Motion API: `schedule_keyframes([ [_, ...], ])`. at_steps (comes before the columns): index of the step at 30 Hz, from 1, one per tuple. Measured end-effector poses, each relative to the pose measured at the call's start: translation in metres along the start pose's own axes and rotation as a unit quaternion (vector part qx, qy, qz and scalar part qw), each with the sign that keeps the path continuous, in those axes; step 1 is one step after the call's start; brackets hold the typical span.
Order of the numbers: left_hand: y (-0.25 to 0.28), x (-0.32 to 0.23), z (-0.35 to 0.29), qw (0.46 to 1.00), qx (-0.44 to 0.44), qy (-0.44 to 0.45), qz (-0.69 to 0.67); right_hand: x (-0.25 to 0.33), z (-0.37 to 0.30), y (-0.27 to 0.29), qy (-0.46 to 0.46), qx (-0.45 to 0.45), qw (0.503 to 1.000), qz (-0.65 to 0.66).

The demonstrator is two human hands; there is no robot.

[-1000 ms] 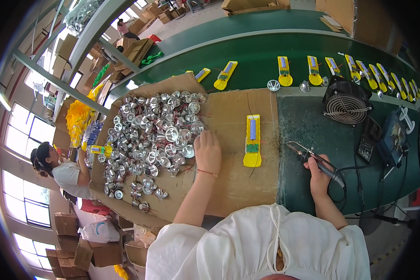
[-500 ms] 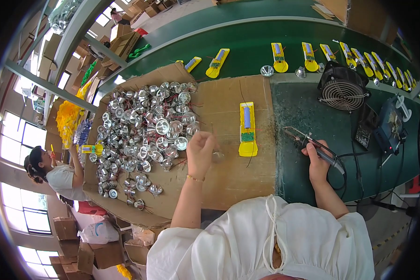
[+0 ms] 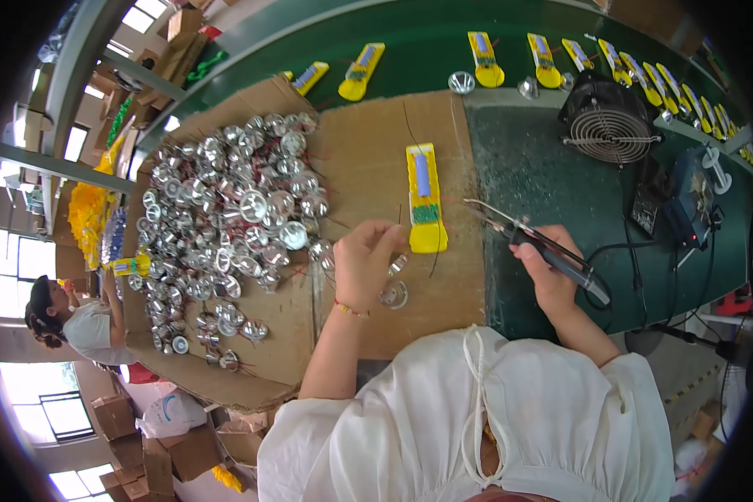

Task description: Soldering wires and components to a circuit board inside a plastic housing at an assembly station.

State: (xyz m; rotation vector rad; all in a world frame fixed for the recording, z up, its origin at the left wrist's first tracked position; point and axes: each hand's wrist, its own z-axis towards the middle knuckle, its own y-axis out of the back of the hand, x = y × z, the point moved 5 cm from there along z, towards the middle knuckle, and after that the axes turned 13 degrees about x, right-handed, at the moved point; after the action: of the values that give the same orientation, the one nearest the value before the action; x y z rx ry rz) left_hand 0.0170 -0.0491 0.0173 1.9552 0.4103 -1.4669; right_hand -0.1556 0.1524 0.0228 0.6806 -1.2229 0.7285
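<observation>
On the cardboard mat lies a yellow lamp housing (image 3: 428, 238) with a blue cylindrical battery (image 3: 422, 176), a green circuit board (image 3: 425, 212) and loose thin wires. My left hand (image 3: 366, 263) is closed in a pinch just left of the housing's lower end. Below its fingers hangs a shiny reflector cup (image 3: 395, 293), apparently by its thin wires; the exact grip is hidden. My right hand (image 3: 552, 272) is wrapped round a soldering iron (image 3: 571, 272), whose tip end points left toward the housing, apart from it.
A cardboard box (image 3: 276, 381) full of silver reflector cups (image 3: 217, 201) stands at left. More yellow housings (image 3: 485, 63) line the green bench behind. At right are a fan (image 3: 608, 130), a blue soldering station (image 3: 693, 205) and black cables. Another person (image 3: 88, 326) sits far left.
The view has shifted, so the bench sits higher and further left. My left hand has come closer to the housing with the reflector cup. The iron's tip has moved nearer the housing.
</observation>
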Motion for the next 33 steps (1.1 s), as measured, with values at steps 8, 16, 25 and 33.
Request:
schedule_keyframes([
  [8, -0.011, 0.002, 0.001, 0.996, -0.006, -0.004, 0.086, -0.009, 0.002, -0.017, -0.013, 0.057, 0.997, -0.048],
  [16, -0.021, 0.001, 0.003, 0.996, 0.024, -0.041, 0.071, -0.014, 0.008, -0.030, -0.033, 0.057, 0.998, 0.006],
  [25, -0.021, 0.001, 0.005, 0.992, 0.033, -0.062, 0.104, -0.022, 0.012, -0.031, -0.058, 0.051, 0.997, 0.024],
  [33, -0.022, -0.004, 0.007, 0.992, 0.041, -0.062, 0.099, -0.022, 0.012, -0.030, -0.070, 0.053, 0.995, 0.036],
])
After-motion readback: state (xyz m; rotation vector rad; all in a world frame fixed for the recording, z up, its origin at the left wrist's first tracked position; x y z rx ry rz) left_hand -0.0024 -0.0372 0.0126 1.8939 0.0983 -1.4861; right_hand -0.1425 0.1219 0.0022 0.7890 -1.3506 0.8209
